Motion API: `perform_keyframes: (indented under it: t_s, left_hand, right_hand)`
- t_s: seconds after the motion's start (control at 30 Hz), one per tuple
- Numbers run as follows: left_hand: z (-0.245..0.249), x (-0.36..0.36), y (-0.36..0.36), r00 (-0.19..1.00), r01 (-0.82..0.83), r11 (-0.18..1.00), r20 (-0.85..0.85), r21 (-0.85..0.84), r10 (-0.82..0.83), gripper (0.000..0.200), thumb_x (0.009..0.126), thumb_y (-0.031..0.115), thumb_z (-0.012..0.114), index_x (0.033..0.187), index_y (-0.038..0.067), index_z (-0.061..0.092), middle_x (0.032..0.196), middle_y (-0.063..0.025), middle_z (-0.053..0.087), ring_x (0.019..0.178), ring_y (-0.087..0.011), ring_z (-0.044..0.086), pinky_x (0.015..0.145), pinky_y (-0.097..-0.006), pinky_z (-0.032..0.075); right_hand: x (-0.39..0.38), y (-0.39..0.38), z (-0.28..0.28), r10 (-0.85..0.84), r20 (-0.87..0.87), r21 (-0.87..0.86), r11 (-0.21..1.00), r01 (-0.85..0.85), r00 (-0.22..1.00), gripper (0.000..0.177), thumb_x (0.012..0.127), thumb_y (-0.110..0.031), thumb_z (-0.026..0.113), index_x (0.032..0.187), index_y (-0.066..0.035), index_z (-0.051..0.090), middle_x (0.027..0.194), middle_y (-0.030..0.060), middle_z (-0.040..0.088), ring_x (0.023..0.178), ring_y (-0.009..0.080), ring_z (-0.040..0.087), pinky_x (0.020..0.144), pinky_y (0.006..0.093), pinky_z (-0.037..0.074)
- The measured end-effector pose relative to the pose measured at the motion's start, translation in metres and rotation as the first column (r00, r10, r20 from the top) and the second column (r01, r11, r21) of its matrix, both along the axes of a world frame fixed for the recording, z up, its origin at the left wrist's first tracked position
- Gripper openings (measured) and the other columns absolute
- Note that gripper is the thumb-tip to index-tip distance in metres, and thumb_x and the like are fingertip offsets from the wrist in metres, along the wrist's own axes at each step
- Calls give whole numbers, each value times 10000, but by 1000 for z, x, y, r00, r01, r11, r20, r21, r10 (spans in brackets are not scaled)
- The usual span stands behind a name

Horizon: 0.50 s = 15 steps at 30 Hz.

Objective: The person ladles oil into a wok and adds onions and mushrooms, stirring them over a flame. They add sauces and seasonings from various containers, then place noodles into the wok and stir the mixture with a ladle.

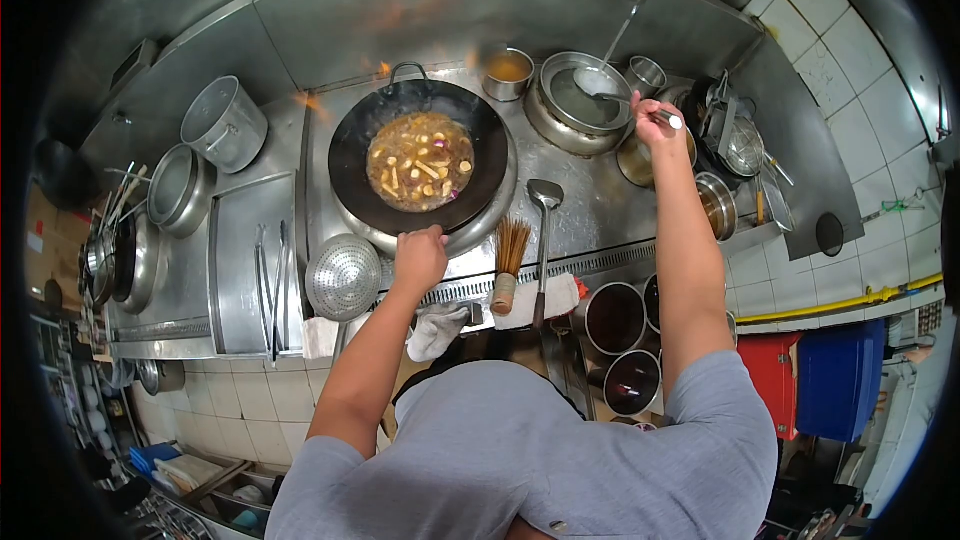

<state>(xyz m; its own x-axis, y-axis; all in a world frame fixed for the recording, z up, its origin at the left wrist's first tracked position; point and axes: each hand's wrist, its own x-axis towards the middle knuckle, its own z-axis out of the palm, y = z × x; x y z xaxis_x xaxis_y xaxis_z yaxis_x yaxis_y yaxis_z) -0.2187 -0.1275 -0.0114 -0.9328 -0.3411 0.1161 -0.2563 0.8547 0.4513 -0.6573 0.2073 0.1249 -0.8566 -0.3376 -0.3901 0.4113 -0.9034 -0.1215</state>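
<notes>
A black wok [345,155] sits on the burner, holding a bubbling brown sauce [420,162] with pale sliced pieces and bits of purple. My left hand [422,260] is closed at the wok's near rim; the exact grip point is partly hidden by the fingers. My right hand [655,122] is wrapped round the handle of a ladle [612,98]. The ladle's head reaches over a wide metal pot [560,130] with pale liquid. A second ladle [622,32] leans in that same pot, its long handle pointing up to the back.
Small flames lick behind the wok. A small pot of orange liquid [508,68] stands at its right. Nearer me lie a perforated skimmer [343,275], a bamboo brush [510,250] and a wok spatula [545,198]. A tall pot [225,125] stands left; dark-filled containers [613,318] sit lower right.
</notes>
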Motion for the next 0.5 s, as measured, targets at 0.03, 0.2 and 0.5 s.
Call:
perform_keyframes:
  t_s: [0.03, 0.2, 0.5]
  left_hand:
    - [0, 0, 0, 1000, 4, 1000, 0, 6, -4, 212, 1045, 222, 647, 933, 60, 728, 890, -199, 777, 908, -410, 742, 856, -551, 484]
    - [-1, 1, -1, 1000, 2, 1000, -1, 7, -2, 221, 1048, 226, 642, 922, 63, 722, 881, -193, 774, 910, -405, 745, 856, -551, 480]
    - [-5, 0, -6, 999, 37, 999, 2, 39, -37, 208, 1038, 231, 664, 952, 48, 714, 895, -211, 763, 936, -430, 732, 857, -567, 485]
  right_hand:
    - [0, 0, 0, -5, -5, 19, 1000, 5, 1000, 355, 800, 77, 586, 1141, 92, 491, 1406, 432, 457, 625, 231, 550, 593, 310, 572]
    - [-7, 10, -3, 10, 17, 2, 1000, -10, 1000, 274, 831, 64, 572, 1098, 48, 515, 1396, 437, 462, 664, 244, 570, 584, 315, 566]
    - [29, 17, 8, 150, -1, 102, 984, -149, 989, 272, 861, 62, 485, 1118, 139, 441, 1142, 321, 557, 618, 241, 541, 554, 319, 540]
